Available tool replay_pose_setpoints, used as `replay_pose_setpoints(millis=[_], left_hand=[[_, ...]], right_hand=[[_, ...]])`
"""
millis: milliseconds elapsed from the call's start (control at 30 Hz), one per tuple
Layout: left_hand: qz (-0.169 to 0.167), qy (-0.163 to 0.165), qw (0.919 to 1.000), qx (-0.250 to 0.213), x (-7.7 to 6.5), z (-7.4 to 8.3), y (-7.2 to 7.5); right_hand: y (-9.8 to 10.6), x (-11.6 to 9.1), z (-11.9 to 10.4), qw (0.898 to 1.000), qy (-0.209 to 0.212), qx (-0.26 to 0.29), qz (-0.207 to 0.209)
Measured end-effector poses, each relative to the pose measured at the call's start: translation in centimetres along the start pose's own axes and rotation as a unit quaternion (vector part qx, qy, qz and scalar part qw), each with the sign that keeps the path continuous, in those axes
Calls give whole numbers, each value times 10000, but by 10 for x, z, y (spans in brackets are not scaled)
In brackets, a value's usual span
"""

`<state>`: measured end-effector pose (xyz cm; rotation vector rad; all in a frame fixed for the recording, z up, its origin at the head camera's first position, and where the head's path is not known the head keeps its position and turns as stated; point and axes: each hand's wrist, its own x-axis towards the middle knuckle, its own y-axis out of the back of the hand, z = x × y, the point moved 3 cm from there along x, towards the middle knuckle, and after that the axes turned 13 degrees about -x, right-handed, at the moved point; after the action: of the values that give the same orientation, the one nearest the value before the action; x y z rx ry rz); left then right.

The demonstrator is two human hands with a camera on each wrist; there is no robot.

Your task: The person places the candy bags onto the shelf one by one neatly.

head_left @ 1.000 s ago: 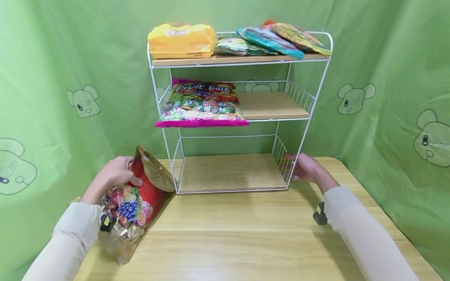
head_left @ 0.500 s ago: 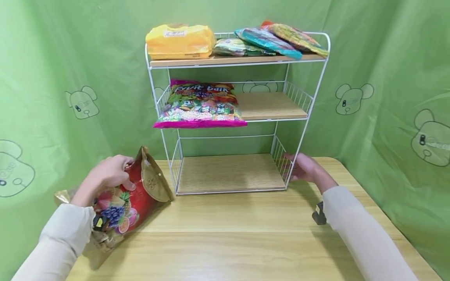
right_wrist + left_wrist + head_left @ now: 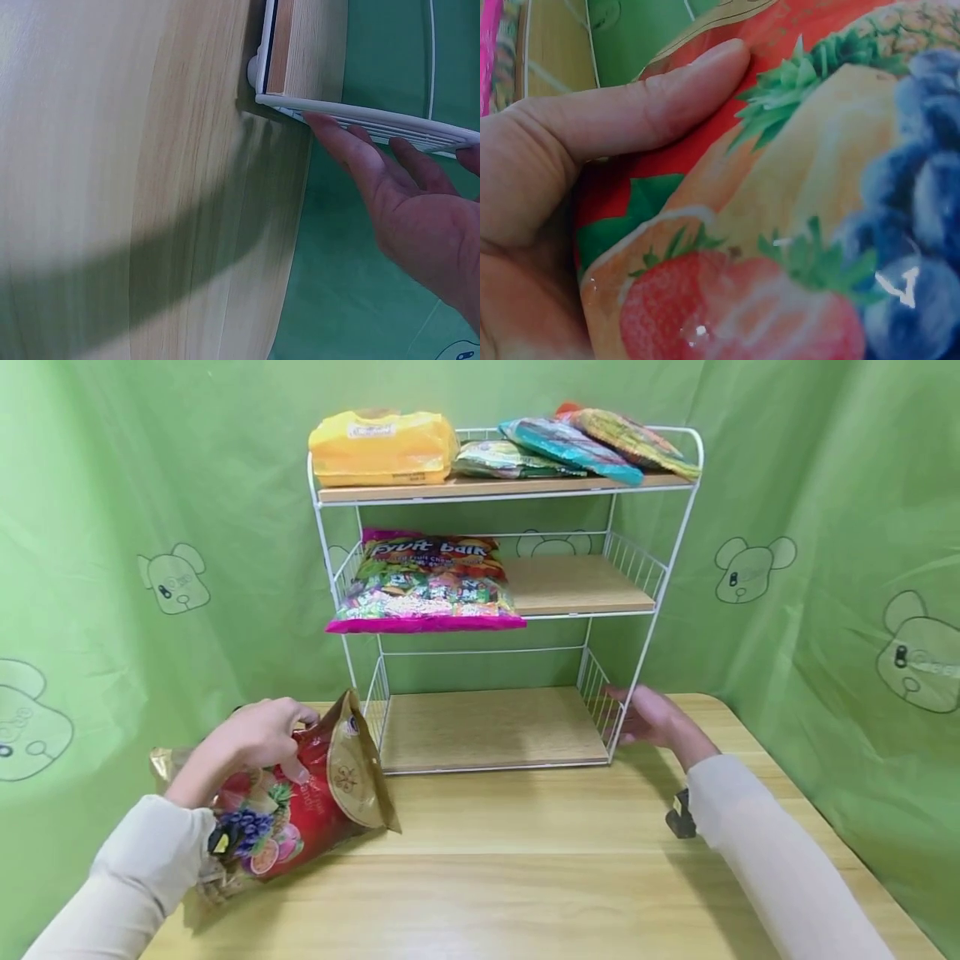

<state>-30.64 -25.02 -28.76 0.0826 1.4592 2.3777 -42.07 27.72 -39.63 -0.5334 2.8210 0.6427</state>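
Note:
At the left of the table, my left hand [image 3: 258, 739] grips a red and gold candy bag [image 3: 318, 806] by its side edge. Fruit pictures cover its front; the bag slants, its gold top pointing right and overlapping the rack's lower left corner in the head view. Up close in the left wrist view, the thumb [image 3: 656, 109] presses on the printed front, while the other fingers are hidden behind the bag. My right hand [image 3: 660, 718] rests its extended fingers against the right side rails of a white wire rack [image 3: 480, 768], near the bottom shelf.
The rack's top shelf carries a yellow package [image 3: 382, 452], a green packet [image 3: 502, 460], a teal packet [image 3: 573, 450] and a yellowish packet [image 3: 633, 442]. A fruit chew bag [image 3: 431, 581] overhangs the middle shelf's front. Green curtains [image 3: 847, 510] surround the wooden table [image 3: 510, 877].
My left hand first shifted the candy bag left, then back right. The bag has turned flatter, its top now reaching in front of the rack's corner. My right hand stays at the rack.

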Motion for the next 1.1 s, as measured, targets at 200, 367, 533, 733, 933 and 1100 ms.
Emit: replay_pose_setpoints(millis=[200,367,533,733,933,1100], left_hand=[[-33,-255,9989,-404,9,25,-12],[290,-302,9979,-497,20,42,-19],[550,-332,9953,-729,33,55,-25],[909,-115,9865,-1354,47,68,-27],[1259,182,9674,-2190,67,77,-34],[1680,31,9442,-2832,84,81,-39]], right_hand=[[0,-1,1,9999,59,53,-68],[1,-1,2,9998,89,68,-134],[-1,-1,2,9996,45,238,-108],[-3,1,0,9997,90,199,-92],[-2,1,0,9998,64,171,-95],[-2,0,1,9999,44,108,-30]])
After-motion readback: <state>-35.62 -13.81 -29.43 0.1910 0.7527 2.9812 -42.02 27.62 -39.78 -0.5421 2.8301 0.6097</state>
